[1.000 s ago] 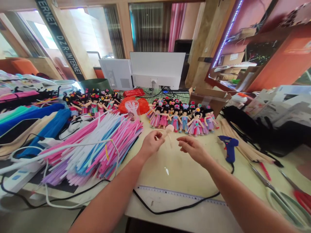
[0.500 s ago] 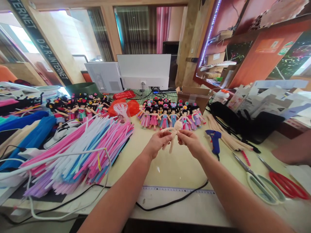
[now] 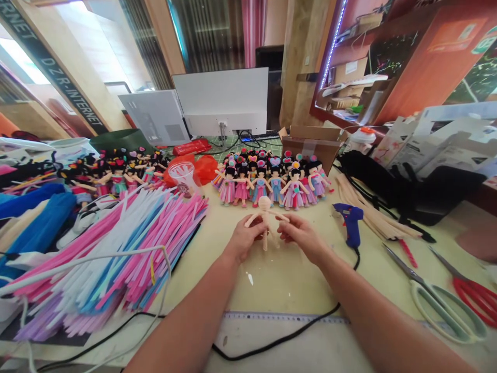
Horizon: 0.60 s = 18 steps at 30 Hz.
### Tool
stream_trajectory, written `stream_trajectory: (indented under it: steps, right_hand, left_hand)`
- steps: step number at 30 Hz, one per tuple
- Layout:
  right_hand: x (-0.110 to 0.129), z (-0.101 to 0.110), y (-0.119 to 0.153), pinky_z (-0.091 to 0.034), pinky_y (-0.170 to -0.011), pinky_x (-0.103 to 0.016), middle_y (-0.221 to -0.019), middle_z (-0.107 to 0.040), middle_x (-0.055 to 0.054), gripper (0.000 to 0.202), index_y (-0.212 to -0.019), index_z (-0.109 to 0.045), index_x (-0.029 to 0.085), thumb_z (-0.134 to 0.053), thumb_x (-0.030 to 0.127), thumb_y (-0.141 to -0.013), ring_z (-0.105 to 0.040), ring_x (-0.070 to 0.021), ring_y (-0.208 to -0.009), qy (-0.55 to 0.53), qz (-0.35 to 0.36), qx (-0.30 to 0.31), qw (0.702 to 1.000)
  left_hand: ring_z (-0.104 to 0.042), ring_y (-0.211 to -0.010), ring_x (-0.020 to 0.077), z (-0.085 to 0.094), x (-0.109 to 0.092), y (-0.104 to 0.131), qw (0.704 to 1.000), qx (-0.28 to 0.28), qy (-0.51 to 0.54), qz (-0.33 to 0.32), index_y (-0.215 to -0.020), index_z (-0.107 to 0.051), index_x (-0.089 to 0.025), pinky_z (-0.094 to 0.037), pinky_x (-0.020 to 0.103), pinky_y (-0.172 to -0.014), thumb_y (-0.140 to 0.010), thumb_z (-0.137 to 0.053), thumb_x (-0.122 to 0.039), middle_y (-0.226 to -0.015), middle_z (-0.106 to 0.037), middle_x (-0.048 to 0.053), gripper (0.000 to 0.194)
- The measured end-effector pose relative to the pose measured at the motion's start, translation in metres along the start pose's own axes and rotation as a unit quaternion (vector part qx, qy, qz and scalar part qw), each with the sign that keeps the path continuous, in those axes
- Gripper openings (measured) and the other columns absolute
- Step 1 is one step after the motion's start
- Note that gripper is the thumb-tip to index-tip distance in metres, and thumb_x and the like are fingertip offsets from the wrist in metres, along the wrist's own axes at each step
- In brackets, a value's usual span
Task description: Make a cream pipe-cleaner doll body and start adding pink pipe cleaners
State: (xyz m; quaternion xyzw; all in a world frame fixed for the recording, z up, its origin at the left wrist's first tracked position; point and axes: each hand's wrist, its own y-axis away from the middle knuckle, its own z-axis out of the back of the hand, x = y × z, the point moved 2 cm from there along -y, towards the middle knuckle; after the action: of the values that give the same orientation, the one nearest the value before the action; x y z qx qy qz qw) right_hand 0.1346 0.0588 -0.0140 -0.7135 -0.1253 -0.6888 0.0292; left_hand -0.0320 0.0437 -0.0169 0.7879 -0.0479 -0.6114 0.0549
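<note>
A bare cream doll body [image 3: 264,205] made of pipe cleaners, with a round head, two arms and two legs, is held upright over the table. My left hand [image 3: 245,239] is closed on its body and side, below one arm. On the other side, my right hand [image 3: 298,233] pinches the doll's other arm between thumb and fingers. Just behind stand rows of finished dolls [image 3: 261,189] with black hair and coloured skirts. To the right of my right hand lies a blue glue gun [image 3: 351,225].
Pink, white and blue pipe cleaners [image 3: 128,254] are heaped at left. Cream pipe cleaners [image 3: 373,212], green-handled scissors [image 3: 446,311] and red-handled scissors [image 3: 473,295] lie at right. A ruler [image 3: 287,317] and black cable [image 3: 272,352] run along the front. A cardboard box [image 3: 310,147] stands behind.
The doll body has turned from tilted to upright, its head now on top. Both hands have shifted slightly lower, and the camera view has tipped a little.
</note>
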Motion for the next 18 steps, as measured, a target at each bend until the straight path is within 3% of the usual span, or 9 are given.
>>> stream_trajectory:
  steps: [5, 11, 15, 18]
  right_hand:
    - [-0.006, -0.012, 0.005, -0.037, -0.047, -0.023, -0.056, -0.06, 0.004, 0.037, -0.082, -0.059, 0.02, -0.08, 0.038, -0.057, -0.055, -0.0122, -0.049, 0.035, -0.036, 0.059, 0.997]
    - [-0.004, -0.002, 0.004, -0.033, -0.044, -0.024, -0.051, -0.055, 0.007, 0.037, -0.082, -0.056, 0.021, -0.075, 0.035, -0.054, -0.05, -0.0116, -0.043, 0.05, -0.019, 0.035, 0.998]
    - [-0.007, 0.019, -0.004, -0.033, -0.043, -0.024, -0.051, -0.053, 0.008, 0.035, -0.083, -0.056, 0.021, -0.07, 0.033, -0.052, -0.049, -0.0115, -0.042, 0.092, 0.001, -0.044, 0.995]
    - [-0.011, 0.029, -0.01, -0.033, -0.042, -0.025, -0.05, -0.055, 0.007, 0.032, -0.083, -0.056, 0.022, -0.066, 0.032, -0.054, -0.047, -0.0119, -0.041, 0.143, -0.001, -0.066, 0.988]
  left_hand:
    - [-0.06, -0.072, 0.0146, -0.004, 0.003, 0.003, 1.0, 0.002, 0.023, -0.005, -0.086, -0.065, -0.015, -0.048, 0.029, -0.07, -0.056, -0.085, -0.031, -0.077, -0.065, 0.002, 0.04]
    - [-0.06, -0.075, 0.0129, -0.004, 0.004, 0.004, 0.999, -0.011, -0.049, 0.016, -0.102, -0.061, -0.015, -0.048, 0.026, -0.07, -0.07, -0.076, -0.024, -0.088, -0.066, 0.005, 0.036]
    - [-0.06, -0.09, 0.0149, 0.005, -0.004, 0.003, 0.977, -0.096, -0.17, -0.081, -0.113, -0.058, -0.016, -0.049, 0.028, -0.08, -0.081, -0.067, -0.024, -0.117, -0.063, 0.011, 0.035]
    - [-0.062, -0.096, 0.0184, 0.002, -0.014, 0.012, 0.946, -0.073, -0.259, -0.179, -0.106, -0.062, -0.016, -0.049, 0.032, -0.087, -0.087, -0.061, -0.027, -0.111, -0.066, 0.011, 0.022]
